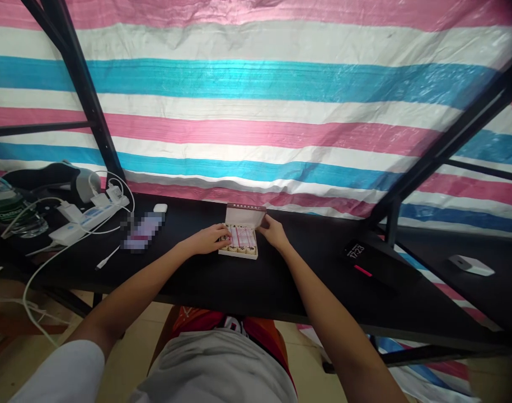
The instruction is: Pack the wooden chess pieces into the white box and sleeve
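Note:
A small white box (239,255) sits on the black desk with its lid (246,216) tilted up at the back. Round cream Chinese chess pieces (241,249) with dark characters lie inside. Over them is a folded paper sheet (243,235) with pink and red printed lines. My left hand (209,239) reaches over the box's left side, its curled fingertips at the sheet's left edge. At the right back corner, my right hand (273,232) is closed around the lid's right edge; some of its fingers are hidden behind the lid.
On the left are a power strip (88,221) with chargers and white cables, a bottle (20,210), a blurred phone (143,232) and a white case (160,208). A dark phone (365,260) lies on the right, with a white adapter (471,265) beyond. Black frame bars (88,95) flank the desk.

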Demonstrator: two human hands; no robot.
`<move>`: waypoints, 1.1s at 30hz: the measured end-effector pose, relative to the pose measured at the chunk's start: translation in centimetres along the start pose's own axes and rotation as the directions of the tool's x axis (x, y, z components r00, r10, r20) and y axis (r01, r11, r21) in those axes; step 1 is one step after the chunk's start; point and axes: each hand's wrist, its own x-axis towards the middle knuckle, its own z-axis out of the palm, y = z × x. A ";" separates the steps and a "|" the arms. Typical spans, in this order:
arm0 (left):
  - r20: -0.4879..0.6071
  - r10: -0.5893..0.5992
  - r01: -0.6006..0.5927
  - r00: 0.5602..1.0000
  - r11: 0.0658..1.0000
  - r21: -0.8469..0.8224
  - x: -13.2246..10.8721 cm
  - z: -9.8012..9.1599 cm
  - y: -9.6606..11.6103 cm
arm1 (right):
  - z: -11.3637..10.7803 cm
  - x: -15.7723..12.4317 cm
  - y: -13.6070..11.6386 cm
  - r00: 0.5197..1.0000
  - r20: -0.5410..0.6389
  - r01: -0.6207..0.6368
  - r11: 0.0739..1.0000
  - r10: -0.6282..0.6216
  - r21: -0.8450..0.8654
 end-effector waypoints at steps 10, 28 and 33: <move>-0.108 -0.058 0.061 0.992 0.998 0.030 -0.2 -1.5 -1.4 | -0.6 -0.4 -1.5 0.971 0.121 0.225 0.963 -0.208 -0.146; 0.096 -0.349 0.358 0.932 0.927 -0.110 -0.2 -1.5 -0.5 | -1.2 -1.4 -3.9 0.981 0.193 0.066 0.974 -0.024 -0.218; 0.168 -0.429 0.436 0.888 0.900 -0.010 -0.1 -1.6 -0.4 | -1.9 -1.3 -3.6 0.917 0.327 -0.187 0.970 0.228 -0.153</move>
